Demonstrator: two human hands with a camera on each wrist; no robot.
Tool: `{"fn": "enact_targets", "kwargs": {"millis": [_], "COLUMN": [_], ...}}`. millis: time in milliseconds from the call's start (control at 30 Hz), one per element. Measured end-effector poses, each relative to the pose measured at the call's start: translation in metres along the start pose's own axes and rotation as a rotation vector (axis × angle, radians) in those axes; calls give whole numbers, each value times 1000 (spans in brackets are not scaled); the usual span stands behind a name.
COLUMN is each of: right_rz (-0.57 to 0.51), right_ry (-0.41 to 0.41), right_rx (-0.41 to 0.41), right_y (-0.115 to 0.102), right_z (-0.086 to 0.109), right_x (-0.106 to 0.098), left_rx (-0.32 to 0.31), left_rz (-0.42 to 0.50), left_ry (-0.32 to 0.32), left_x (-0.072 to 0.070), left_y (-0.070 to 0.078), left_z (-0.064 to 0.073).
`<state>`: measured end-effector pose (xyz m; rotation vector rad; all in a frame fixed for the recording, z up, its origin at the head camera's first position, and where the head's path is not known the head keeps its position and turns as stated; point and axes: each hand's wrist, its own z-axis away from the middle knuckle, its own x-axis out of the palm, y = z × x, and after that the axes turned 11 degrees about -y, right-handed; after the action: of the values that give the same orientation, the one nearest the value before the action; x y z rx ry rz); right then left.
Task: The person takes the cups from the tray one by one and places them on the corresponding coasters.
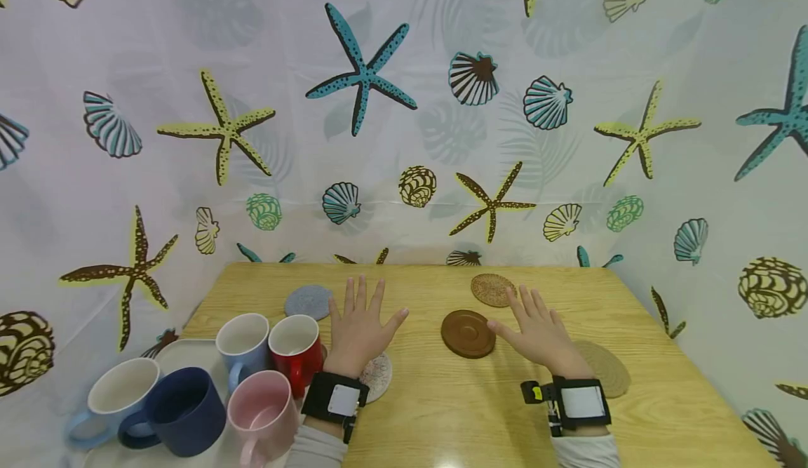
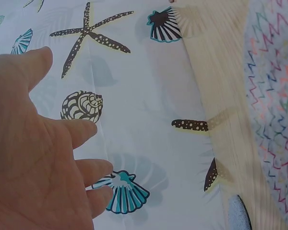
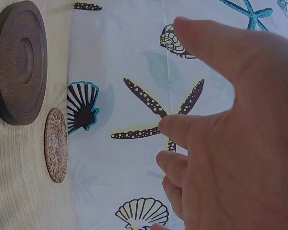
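Note:
My left hand (image 1: 361,331) is held with fingers spread and holds nothing, near the red mug (image 1: 295,349) and a patterned white coaster (image 1: 377,377). Beyond its fingertips lies a grey round coaster (image 1: 308,302). The right hand (image 1: 539,331), also spread and holding nothing, is by a dark brown wooden coaster (image 1: 468,333). A woven brown coaster (image 1: 494,290) lies behind that one, and a beige woven coaster (image 1: 602,368) is partly hidden by the right wrist. In the left wrist view the patterned coaster (image 2: 276,105) shows zigzag coloured lines.
On the left a white tray (image 1: 189,357) carries several mugs: a light blue mug (image 1: 243,345), a dark blue mug (image 1: 186,412), a pink mug (image 1: 264,412) and a pale blue one (image 1: 120,398). A shell-print curtain (image 1: 391,152) stands behind the wooden table (image 1: 416,426).

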<state>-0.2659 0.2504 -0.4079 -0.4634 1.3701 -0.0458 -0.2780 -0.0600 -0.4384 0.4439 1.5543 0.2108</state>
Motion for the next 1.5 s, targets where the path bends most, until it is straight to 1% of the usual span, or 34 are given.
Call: {"fn": "enact_targets", "kwargs": {"millis": [67, 233, 333, 400, 467, 533, 600, 667, 733, 800, 900, 933, 1000, 1067, 1267, 1500], "right_rz": [1, -24, -43, -44, -44, -42, -41, -42, -39, -45, -47, -51, -54, -53, -58, -56], "right_ry": [-2, 23, 35, 33, 30, 30, 35, 40, 47, 58, 70, 71, 68, 70, 74, 47], "right_rx": [-5, -30, -32, -37, -29, -27, -24, -24, -29, -30, -29, -29, -25, -18, -28, -36], "right_y": [0, 1, 3, 7, 11, 16, 19, 21, 20, 18, 16, 16, 16, 18, 18, 15], "right_z": [-1, -3, -3, -3, -4, -5, -5, -5, -4, -2, 1, 2, 2, 3, 3, 1], "right_x": [0, -2, -2, -1, 0, 0, -2, -4, -6, -7, -9, -9, -8, -7, -8, -8], "left_rx": [1, 3, -22, -53, -102, -163, -246, -338, -429, -504, -576, -591, -611, -619, -626, -656], "left_rz": [0, 8, 1, 2, 13, 33, 64, 73, 84, 82, 89, 84, 92, 101, 175, 213], "left_ry": [-2, 6, 6, -3, -17, -17, -32, -63, -112, -161, -213, -219, -236, -236, -186, -149], "left_x": [-1, 0, 6, 11, 16, 20, 21, 21, 20, 19, 22, 24, 27, 31, 37, 39], "left_y": [1, 2, 2, 1, 0, -1, -2, -5, -8, -12, -23, -26, -33, -39, -52, -63], "left_z": [1, 0, -4, -7, -14, -23, -34, -46, -53, -60, -67, -69, -74, -80, -97, -106]}}
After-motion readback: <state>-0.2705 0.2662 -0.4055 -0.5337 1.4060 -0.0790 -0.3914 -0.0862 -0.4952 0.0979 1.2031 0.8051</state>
